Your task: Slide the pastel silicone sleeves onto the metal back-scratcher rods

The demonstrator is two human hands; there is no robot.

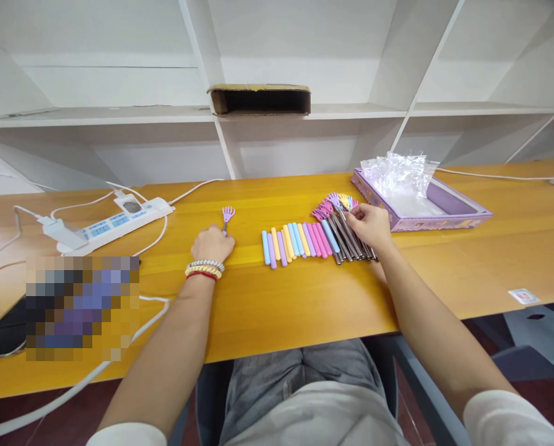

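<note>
My left hand point(212, 244) is closed around the lower part of a small stick topped with a purple hand shape point(228, 214). Over on the right, my right hand point(368, 224) has its fingers bent at a pile of dark metal rods point(346, 238) with pink, purple, yellow and blue hand-shaped tips. What its fingertips grip is too small to make out. Beside the rods, a row of pastel tubes point(299, 241) in blue, purple, yellow and pink lies on the table point(267, 303).
A purple box point(444, 218) holding clear plastic bags point(400, 176) stands at the right. At the left are a white power strip point(119, 224), several cables and a blurred patch. White shelves point(374, 113) with a cardboard box point(260, 100) rise behind the table.
</note>
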